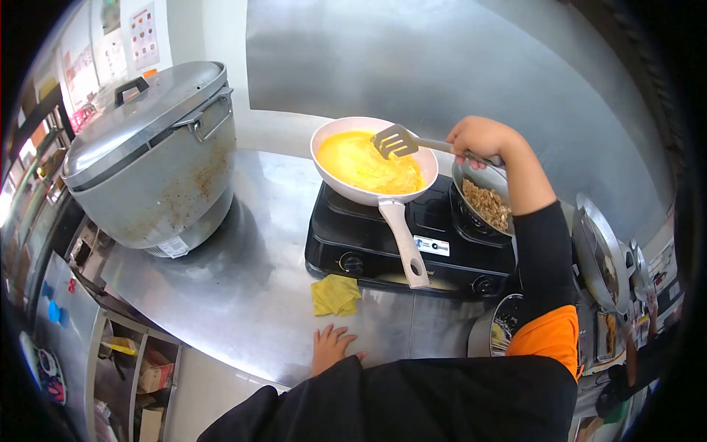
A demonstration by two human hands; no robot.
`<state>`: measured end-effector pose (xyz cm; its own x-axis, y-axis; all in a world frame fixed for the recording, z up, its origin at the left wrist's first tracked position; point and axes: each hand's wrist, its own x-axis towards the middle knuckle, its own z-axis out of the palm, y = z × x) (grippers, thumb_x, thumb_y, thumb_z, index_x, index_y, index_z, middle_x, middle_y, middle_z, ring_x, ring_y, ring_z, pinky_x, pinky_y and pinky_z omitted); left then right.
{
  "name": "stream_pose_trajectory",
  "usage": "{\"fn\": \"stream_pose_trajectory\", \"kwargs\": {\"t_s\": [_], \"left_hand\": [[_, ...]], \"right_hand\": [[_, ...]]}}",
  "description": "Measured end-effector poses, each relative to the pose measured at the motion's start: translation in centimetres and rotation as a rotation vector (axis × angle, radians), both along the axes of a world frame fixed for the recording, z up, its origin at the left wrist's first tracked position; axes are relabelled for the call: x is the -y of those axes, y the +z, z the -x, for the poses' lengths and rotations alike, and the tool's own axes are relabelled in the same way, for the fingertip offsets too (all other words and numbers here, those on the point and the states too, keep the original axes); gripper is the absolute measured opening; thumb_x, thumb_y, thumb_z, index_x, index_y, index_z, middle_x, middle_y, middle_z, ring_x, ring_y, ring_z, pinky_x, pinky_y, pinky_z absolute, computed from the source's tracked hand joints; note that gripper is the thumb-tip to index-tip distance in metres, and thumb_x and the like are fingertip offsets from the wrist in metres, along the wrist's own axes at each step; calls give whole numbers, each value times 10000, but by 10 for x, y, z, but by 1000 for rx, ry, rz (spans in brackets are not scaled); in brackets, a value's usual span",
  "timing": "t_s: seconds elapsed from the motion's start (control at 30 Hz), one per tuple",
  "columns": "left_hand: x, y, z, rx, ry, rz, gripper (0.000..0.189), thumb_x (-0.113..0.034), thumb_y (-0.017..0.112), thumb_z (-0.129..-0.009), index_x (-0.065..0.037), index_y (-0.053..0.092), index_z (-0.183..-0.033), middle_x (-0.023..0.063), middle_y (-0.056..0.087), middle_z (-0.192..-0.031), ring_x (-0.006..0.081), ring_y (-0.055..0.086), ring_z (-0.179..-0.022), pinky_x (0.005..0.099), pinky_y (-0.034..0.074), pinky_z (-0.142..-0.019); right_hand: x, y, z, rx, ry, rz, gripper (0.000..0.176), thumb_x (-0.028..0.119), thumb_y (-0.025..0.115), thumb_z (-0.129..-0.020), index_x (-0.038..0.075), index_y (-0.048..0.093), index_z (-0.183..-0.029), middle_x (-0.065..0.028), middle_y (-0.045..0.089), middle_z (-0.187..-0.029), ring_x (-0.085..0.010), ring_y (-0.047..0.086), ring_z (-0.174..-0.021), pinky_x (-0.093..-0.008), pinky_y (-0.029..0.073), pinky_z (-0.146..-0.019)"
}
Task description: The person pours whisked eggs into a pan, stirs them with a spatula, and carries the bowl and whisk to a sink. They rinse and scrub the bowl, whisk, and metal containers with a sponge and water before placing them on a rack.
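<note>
My right hand [482, 138] grips the handle of a slotted spatula [395, 141], whose blade hovers over the far right part of a white frying pan [401, 228]. The pan holds a yellow egg sheet [361, 163] and sits on the left burner of a black two-burner stove [442, 258]. My left hand [331, 346] rests flat, fingers apart, on the steel counter's front edge, just below a folded yellow cloth [335, 295].
A second pan with browned minced food [486, 204] sits on the right burner. A large lidded steel cooker [147, 158] stands at the left. Metal lids and bowls [600, 254] crowd the right side. Shelves with boxes [151, 372] lie under the steel counter [243, 287].
</note>
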<state>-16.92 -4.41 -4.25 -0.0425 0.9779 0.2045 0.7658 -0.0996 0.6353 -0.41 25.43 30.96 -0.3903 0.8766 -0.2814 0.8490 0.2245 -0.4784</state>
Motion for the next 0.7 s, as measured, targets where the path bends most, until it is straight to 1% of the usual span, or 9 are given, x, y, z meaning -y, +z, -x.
{"fn": "stream_pose_trajectory", "kwargs": {"t_s": [0.07,0.17,0.3,0.4,0.47,0.53,0.6,0.63,0.7], "left_hand": [[1,2,1,-19,-5,22,436,-417,624,-681,-114,576,-990,87,481,-1117,321,317,-1161,551,158,-961],[2,-1,0,-31,-7,35,431,-415,618,-688,-117,574,-996,86,475,-1129,320,311,-1169,552,152,-965],[2,0,1,-18,-14,46,425,-398,624,-690,-115,572,-1002,88,468,-1143,320,307,-1175,546,139,-973],[2,0,3,17,-11,41,416,-371,643,-681,-113,574,-999,92,469,-1148,318,306,-1180,538,127,-980],[1,-1,3,18,-15,24,414,-372,645,-678,-111,574,-991,92,472,-1141,324,313,-1174,541,138,-973],[1,-3,3,4,-10,-3,414,-375,650,-670,-115,574,-983,92,477,-1131,332,327,-1162,545,156,-964],[1,-6,4,2,-11,-19,418,-394,634,-681,-116,571,-986,93,477,-1128,337,333,-1155,551,167,-957],[1,-8,4,8,-13,-21,424,-411,614,-695,-116,568,-995,94,474,-1131,338,333,-1155,555,168,-956],[0,-12,6,15,-16,-28,429,-428,599,-706,-116,566,-999,94,473,-1132,339,334,-1152,560,176,-950]], "right_hand": [[21,5,-2,10,8,32,329,43,492,-686,-54,555,-994,-85,568,-628,-108,478,-407,-246,387,-353],[48,4,8,-56,51,118,324,44,491,-691,-58,551,-993,-80,565,-625,-104,479,-407,-240,387,-354],[51,-26,37,-94,143,152,310,42,475,-713,-72,538,-995,-90,568,-638,-114,490,-415,-248,400,-358],[43,-50,74,-23,217,93,271,42,463,-729,-85,530,-959,-103,563,-653,-132,501,-424,-262,413,-364],[28,-66,100,-7,201,67,211,27,443,-739,-107,518,-883,-120,557,-662,-165,523,-441,-289,415,-361],[-18,-100,118,35,301,-19,176,14,435,-737,-114,508,-832,-136,548,-653,-188,535,-452,-304,416,-358],[-30,-101,135,24,304,-86,151,5,432,-735,-116,502,-793,-145,538,-645,-206,544,-464,-317,419,-358],[-35,-99,142,-9,259,-108,141,2,434,-735,-114,500,-779,-147,532,-642,-212,547,-471,-322,422,-360],[-38,-88,151,36,225,-140,122,2,441,-736,-102,499,-764,-148,523,-637,-221,548,-478,-330,426,-364]]}}
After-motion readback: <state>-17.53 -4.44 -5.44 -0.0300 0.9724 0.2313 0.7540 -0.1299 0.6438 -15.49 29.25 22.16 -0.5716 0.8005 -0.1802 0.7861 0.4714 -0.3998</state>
